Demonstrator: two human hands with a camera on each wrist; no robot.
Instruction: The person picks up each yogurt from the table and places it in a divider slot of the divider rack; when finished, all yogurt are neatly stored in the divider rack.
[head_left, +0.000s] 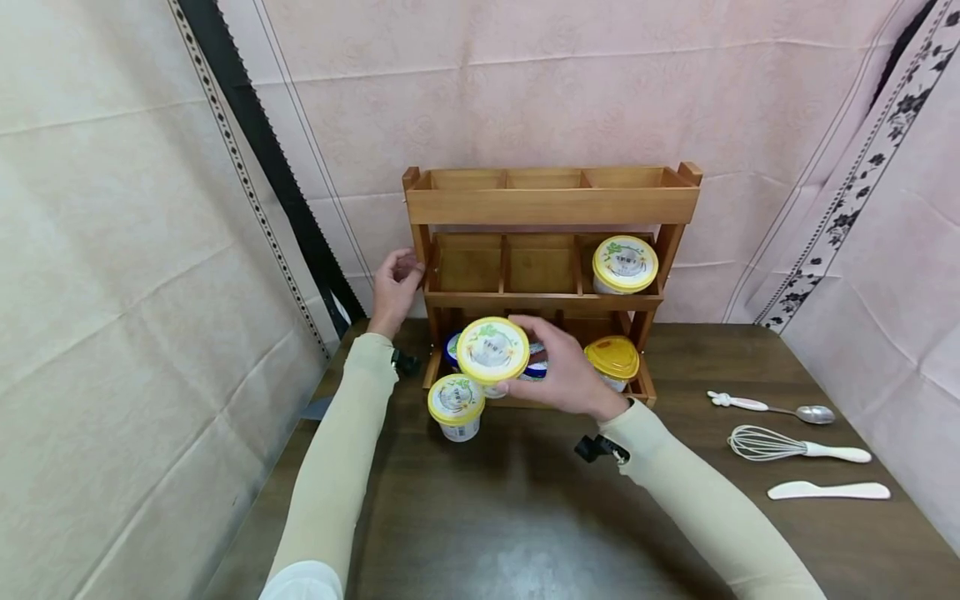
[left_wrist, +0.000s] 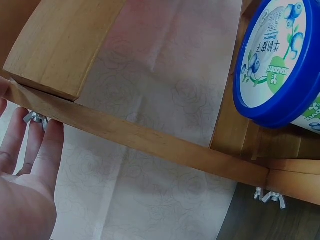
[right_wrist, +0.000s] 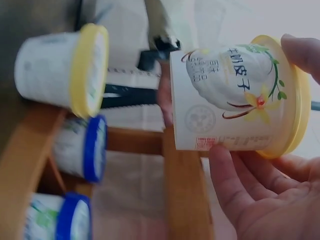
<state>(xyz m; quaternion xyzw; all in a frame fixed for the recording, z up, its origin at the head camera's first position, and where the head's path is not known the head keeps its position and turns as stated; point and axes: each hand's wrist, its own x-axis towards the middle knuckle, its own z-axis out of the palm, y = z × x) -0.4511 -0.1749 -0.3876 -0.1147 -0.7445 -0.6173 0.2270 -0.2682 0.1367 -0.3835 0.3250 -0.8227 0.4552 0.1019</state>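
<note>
A white tub with a yellow lid (head_left: 492,350), printed with a vanilla flower (right_wrist: 235,100), is held upright in my right hand (head_left: 558,367), thumb at the lid and fingers along its side. It is raised in front of the lower shelf of a wooden rack (head_left: 551,206). My left hand (head_left: 397,287) grips the rack's left side at middle-shelf height, its fingertips beside a wing nut (left_wrist: 36,118). A second yellow-lidded tub (head_left: 457,406) stands on the table before the rack's left end. Blue-lidded tubs (left_wrist: 275,60) sit on the lower shelf, partly hidden behind the held tub.
One yellow-lidded tub (head_left: 625,264) occupies the middle shelf's right compartment; a tub with a darker yellow lid (head_left: 612,358) is below it. On the table's right lie a spoon (head_left: 772,407), a whisk (head_left: 798,446) and a white knife (head_left: 828,491). A cloth curtain (head_left: 570,92) hangs behind.
</note>
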